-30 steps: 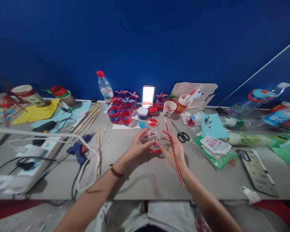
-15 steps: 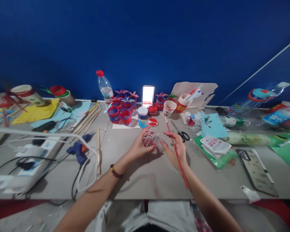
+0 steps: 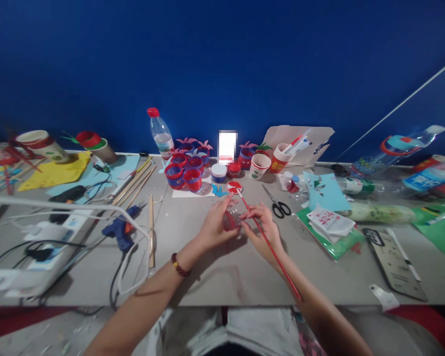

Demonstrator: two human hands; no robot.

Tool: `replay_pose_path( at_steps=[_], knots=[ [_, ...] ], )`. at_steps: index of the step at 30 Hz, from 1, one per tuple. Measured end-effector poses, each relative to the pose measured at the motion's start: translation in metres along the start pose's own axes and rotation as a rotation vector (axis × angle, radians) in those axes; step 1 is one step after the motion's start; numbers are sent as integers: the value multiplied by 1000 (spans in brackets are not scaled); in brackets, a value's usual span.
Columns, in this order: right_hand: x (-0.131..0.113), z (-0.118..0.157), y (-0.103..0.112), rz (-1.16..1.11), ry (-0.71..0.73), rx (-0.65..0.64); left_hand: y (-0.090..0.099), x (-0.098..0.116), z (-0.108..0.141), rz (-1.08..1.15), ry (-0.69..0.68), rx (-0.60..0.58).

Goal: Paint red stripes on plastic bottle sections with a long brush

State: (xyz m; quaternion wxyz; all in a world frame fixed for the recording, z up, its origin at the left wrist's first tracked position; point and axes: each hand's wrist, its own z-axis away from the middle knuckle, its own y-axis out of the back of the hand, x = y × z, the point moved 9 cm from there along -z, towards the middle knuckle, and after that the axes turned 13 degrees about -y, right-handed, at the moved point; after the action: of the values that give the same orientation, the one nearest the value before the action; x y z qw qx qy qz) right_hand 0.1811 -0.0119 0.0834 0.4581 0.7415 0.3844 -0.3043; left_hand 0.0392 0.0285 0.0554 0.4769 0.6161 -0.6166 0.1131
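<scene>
My left hand [image 3: 215, 225] is wrapped around a small clear plastic cup [image 3: 230, 219] with red colour on its side. It looks like a cut bottle bottom, though fingers cover part of it. In my right hand [image 3: 265, 232] is a slim paintbrush [image 3: 289, 280] with a red handle, its bristle end pointing away from me. The fingertips of that hand are at the cup's right side; whether they touch it I cannot tell. Just beyond the cup lies a round lid smeared with red paint [image 3: 235, 187]. An open red paint jar [image 3: 234, 169] and a white-lidded jar [image 3: 218, 173] stand behind.
Several red and blue painted cups [image 3: 193, 179] stand back left, beside a water bottle [image 3: 161, 136]. Scissors [image 3: 281, 209] lie to the right, near a paper cup [image 3: 260, 167]. At left are a glue gun [image 3: 123, 230], wooden sticks [image 3: 151, 232] and a power strip [image 3: 55, 247].
My right hand has moved left to the cup, and the brush has swung with it, its tip now near the paint lid. The cup has turned slightly in my left hand.
</scene>
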Motion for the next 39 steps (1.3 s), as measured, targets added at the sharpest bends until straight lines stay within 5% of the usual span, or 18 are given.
replay_pose_path(
  at_steps=[21, 30, 39],
  knots=[
    [17, 3, -5, -114, -132, -36, 9, 6, -2, -59, -36, 76],
    [9, 0, 10, -225, -173, 7, 17, 0, 2, 215, 85, 256],
    [3, 2, 33, -267, -119, 144, 1, -28, 11, 549, 352, 322]
  ],
)
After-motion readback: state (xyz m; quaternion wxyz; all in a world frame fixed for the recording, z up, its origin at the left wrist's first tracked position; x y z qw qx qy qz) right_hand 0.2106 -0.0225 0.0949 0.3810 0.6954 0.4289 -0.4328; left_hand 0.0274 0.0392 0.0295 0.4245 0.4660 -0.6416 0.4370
